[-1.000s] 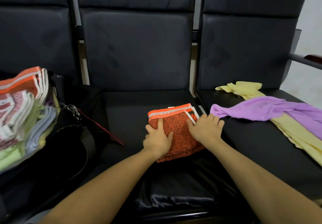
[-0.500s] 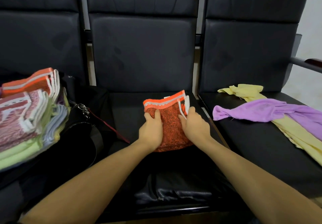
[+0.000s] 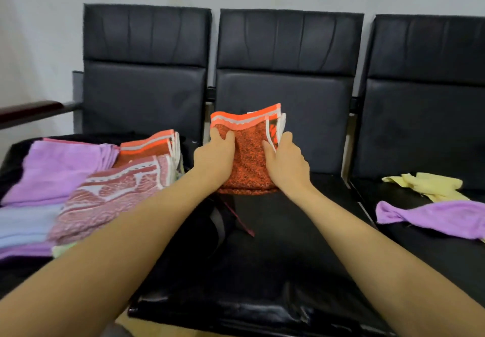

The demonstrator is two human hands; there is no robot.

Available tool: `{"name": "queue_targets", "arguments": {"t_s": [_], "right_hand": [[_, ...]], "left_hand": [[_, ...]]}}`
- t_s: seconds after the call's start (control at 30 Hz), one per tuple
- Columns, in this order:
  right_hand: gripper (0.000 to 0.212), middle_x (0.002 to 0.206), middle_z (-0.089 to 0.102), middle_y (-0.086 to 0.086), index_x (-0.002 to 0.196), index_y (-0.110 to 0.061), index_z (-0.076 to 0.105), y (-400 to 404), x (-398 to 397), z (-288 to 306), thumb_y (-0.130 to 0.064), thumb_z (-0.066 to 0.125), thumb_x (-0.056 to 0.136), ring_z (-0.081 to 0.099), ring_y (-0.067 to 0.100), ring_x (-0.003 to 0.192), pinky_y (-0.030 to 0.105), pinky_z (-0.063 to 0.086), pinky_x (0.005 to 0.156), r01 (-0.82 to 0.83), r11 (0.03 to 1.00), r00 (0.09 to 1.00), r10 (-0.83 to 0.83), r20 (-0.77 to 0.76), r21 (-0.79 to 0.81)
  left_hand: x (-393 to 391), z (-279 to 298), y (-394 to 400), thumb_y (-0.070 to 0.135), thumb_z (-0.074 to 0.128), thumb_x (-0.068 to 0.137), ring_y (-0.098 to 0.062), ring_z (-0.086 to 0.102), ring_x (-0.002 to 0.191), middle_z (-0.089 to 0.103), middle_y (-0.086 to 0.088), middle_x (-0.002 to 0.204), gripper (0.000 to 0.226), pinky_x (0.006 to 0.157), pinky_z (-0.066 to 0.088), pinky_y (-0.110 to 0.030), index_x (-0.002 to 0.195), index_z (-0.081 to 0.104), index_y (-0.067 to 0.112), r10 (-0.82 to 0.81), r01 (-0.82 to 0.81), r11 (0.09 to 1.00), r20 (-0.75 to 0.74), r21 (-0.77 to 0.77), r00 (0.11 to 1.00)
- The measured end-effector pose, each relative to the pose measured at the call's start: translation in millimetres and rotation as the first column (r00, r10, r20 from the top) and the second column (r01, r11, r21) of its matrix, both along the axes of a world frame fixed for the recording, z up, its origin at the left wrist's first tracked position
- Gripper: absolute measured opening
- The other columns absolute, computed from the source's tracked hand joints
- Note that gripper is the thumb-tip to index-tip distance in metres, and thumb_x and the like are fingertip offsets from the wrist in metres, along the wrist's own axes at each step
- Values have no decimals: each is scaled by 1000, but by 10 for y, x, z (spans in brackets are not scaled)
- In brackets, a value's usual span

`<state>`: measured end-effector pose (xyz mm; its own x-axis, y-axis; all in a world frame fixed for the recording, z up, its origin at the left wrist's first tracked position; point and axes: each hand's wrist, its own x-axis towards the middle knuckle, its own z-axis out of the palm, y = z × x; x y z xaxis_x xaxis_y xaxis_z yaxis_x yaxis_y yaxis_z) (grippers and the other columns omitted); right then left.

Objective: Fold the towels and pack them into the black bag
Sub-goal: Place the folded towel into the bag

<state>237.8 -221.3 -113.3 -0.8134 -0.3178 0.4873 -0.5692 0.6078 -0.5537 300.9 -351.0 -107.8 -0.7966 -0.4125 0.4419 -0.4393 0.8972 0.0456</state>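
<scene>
Over the middle seat [image 3: 262,245] we hold the folded orange towel [image 3: 246,158] up w/ both hands: left hand [image 3: 214,157] grips its left edge, right hand [image 3: 286,162] its right, fingers curled round it. Black bag [image 3: 15,153] sits on left seat, stacked w/ folded towels [image 3: 105,187]. Purple [image 3: 441,217] & yellow [image 3: 430,183] towels lie unfolded on right seat.

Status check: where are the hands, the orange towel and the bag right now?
Left hand and right hand grip folded orange towel, lifted off the seat. Black bag left, stacked with folded towels. Nothing between.
</scene>
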Motion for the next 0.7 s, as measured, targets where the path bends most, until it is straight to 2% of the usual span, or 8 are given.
{"name": "queue_targets", "arguments": {"t_s": [0.13,0.3,0.4,0.57,0.7], "right_hand": [[37,111,58,13,113,-7,40,-491,257,257,-41,39,100,57,34,99,36,36,70,-96,994,995,97,10,-49],[40,117,57,16,116,-4,39,-1300,578,423,-41,36,100,55,36,105,38,34,72,-206,977,978,208,31,-59],[39,119,57,17,116,-5,39,-1860,769,481,-41,36,101,55,38,106,40,36,74,-273,960,960,276,40,-69],[40,123,56,19,122,-3,37,-2678,1022,401,-37,33,102,55,38,108,40,39,78,-352,929,917,367,154,-119],[39,125,55,23,124,0,33,-3243,1196,260,-33,32,102,56,39,110,45,45,89,-418,901,868,435,239,-121]], "left_hand": [[320,256,-413,13,38,98,-41,60,92,33,-21,135,33,68,39,-41,130,37,10,91,-90,994,5,-57,996],[746,386,-1090,16,37,99,-39,58,99,34,-17,137,30,73,37,-38,128,40,12,224,-224,973,3,-53,975],[996,410,-1582,16,36,99,-40,57,99,36,-17,134,29,72,33,-37,127,41,12,283,-283,958,-6,-55,959],[1313,365,-2306,17,37,99,-39,56,101,36,-16,134,28,73,32,-37,126,42,11,344,-344,936,-14,-79,939],[1516,201,-2869,17,39,97,-40,57,101,37,-15,135,30,71,34,-37,127,45,14,381,-380,921,7,-82,924]]}}
